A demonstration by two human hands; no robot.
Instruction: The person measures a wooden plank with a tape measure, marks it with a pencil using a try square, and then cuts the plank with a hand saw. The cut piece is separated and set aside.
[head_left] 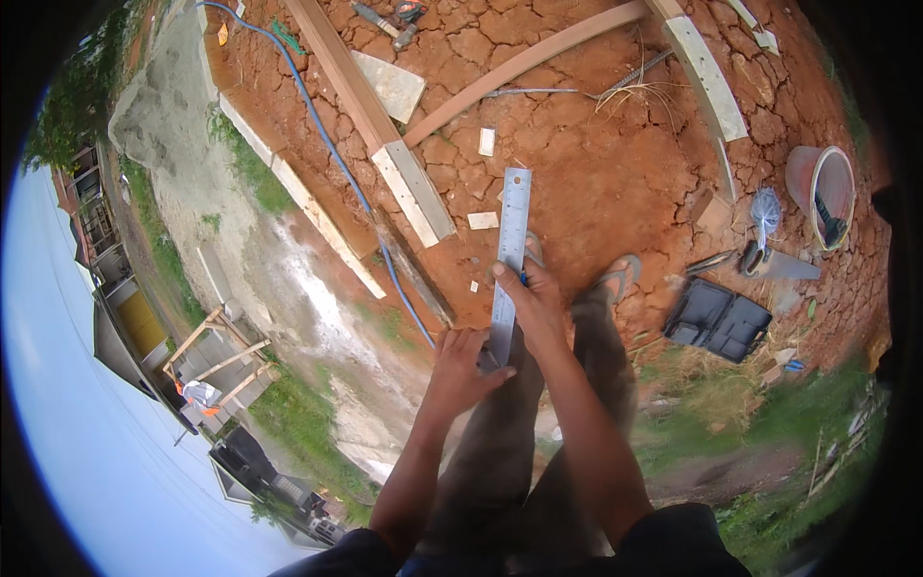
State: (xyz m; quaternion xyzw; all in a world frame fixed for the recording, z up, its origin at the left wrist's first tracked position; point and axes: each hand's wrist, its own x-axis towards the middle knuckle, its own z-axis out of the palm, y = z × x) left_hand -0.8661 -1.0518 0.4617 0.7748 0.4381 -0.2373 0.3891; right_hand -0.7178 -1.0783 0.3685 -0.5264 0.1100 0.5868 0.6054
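The step in hand appears to be handling the steel-bladed square [514, 207], held up in front of the person's legs, above the red cracked soil [586, 183]. The right hand [535, 300] has thumb and fingers clamped on the blade's middle; the left hand's [461, 373] fingers close around the grey stock at its near end, though their undersides are hidden. The next move likely calls for keeping blade and stock steady between both grips.
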